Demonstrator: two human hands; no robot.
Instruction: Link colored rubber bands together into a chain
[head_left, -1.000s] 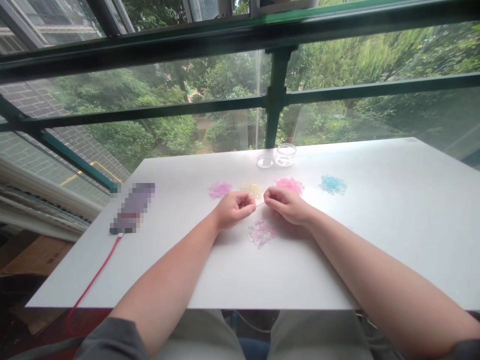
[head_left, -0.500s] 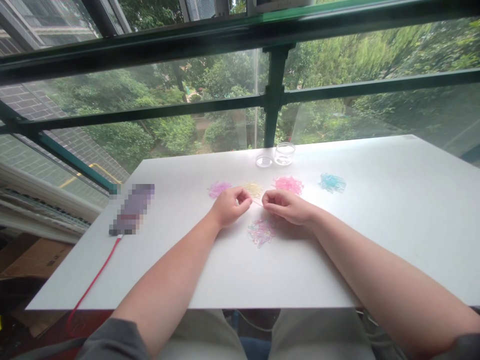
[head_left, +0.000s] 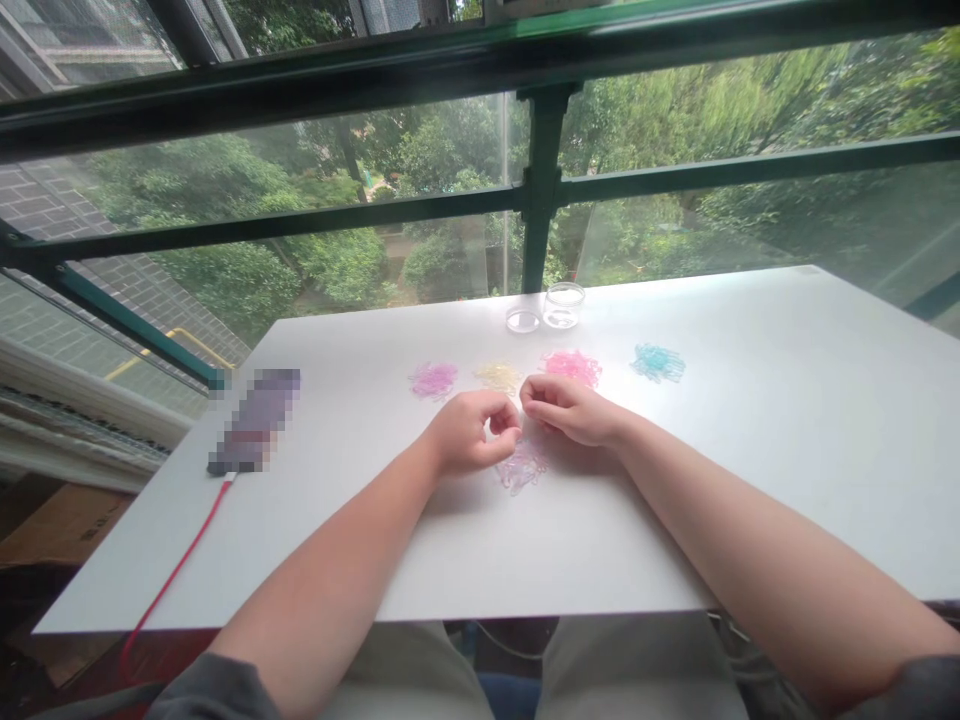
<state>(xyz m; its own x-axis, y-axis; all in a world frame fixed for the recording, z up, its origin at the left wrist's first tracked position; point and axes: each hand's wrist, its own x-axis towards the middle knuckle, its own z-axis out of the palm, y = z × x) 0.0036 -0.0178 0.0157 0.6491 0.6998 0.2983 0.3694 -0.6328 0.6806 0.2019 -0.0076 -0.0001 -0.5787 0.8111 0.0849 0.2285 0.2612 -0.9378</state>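
The mixed pile [head_left: 523, 470] lies on the surface [head_left: 787, 400], partly hidden by your curled left hand [head_left: 474, 432], now lower. No strand shows between hands anymore; pulling seems paused. Your right hand [head_left: 571, 410] curls too; whether either grip pinches something, I cannot tell.

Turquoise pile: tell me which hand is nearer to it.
Right. The right hand is left of the turquoise pile and closer to the person; the left hand is farther left, with the right hand between.
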